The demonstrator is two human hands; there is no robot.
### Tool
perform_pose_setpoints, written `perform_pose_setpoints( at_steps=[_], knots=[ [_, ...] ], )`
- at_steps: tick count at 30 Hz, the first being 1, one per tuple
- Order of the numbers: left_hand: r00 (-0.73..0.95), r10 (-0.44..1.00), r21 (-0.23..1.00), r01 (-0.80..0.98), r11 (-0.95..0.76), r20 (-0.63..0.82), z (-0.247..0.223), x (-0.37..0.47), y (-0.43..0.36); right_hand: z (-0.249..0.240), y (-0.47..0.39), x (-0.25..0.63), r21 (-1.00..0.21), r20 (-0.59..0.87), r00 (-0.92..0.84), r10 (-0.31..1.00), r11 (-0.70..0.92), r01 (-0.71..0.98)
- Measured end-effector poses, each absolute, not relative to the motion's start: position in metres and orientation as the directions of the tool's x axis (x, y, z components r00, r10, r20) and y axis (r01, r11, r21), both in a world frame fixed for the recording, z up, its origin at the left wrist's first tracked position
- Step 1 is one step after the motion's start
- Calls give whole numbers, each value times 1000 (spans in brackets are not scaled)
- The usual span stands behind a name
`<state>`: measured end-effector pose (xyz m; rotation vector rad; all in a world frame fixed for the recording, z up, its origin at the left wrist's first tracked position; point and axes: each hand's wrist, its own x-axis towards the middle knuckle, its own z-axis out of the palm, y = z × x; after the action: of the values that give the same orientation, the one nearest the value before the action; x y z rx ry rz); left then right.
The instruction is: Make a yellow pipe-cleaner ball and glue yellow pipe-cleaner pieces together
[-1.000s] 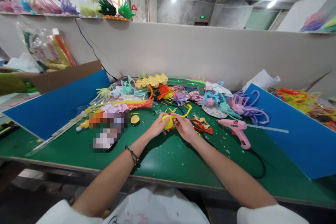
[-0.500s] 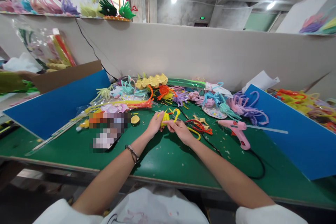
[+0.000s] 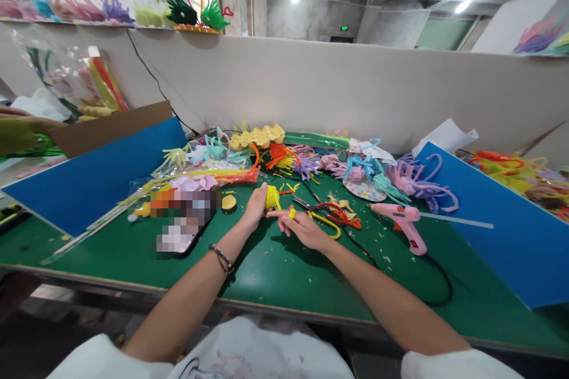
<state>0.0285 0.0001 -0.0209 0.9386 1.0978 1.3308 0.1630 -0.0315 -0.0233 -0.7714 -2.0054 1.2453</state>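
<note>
My left hand [image 3: 256, 208] is closed on a yellow fuzzy bundle [image 3: 272, 197], which shows beyond its fingertips. Just to the right, my right hand [image 3: 299, 226] pinches a small yellow piece [image 3: 292, 212] with an orange bit on it; its index finger points out towards the bundle. Scissors [image 3: 306, 204] lie behind my right hand, beside red-orange stems [image 3: 344, 213] and a bent yellow stem [image 3: 329, 226]. A small round yellow piece [image 3: 229, 203] rests left of my left hand.
A pink glue gun [image 3: 404, 225] with its cord lies at the right. Blue boards [image 3: 102, 172] stand at both sides. Coloured stem bundles [image 3: 306, 163] and a yellow egg carton [image 3: 258, 137] line the back. A partly blurred phone [image 3: 189, 231] lies left. Another person's arm [image 3: 22, 127] shows far left.
My hands have moved slightly apart, with the bundle now upright in my left hand. The small yellow piece has come down with my right hand, and the scissors are uncovered.
</note>
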Motion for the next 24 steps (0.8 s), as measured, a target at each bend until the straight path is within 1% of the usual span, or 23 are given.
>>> perform_pose_setpoints(
  at_steps=[5, 7, 10, 13, 19, 24],
  knots=[
    [-55, 995, 957, -281, 68, -87, -22, 24, 3, -23, -36, 162, -870, 257, -624, 738, 458, 182],
    [-58, 994, 957, -281, 70, -90, -22, 23, 3, -22, -37, 162, -872, 249, -638, 728, 455, 179],
    [-81, 994, 961, -273, 49, -73, -23, 24, 3, -20, -38, 161, -929, 203, -644, 737, 352, 111],
    [-121, 992, 966, -257, -5, -27, -22, 25, 3, -20, -37, 160, -969, 157, -632, 759, 240, 47],
    [-216, 973, 973, -195, -126, 83, -21, 24, 4, -26, -35, 157, -998, 54, -664, 746, 66, -8],
    [-278, 952, 974, -147, -175, 129, -24, 23, 7, -28, -37, 155, -997, -13, -678, 735, -63, -49]
  ],
)
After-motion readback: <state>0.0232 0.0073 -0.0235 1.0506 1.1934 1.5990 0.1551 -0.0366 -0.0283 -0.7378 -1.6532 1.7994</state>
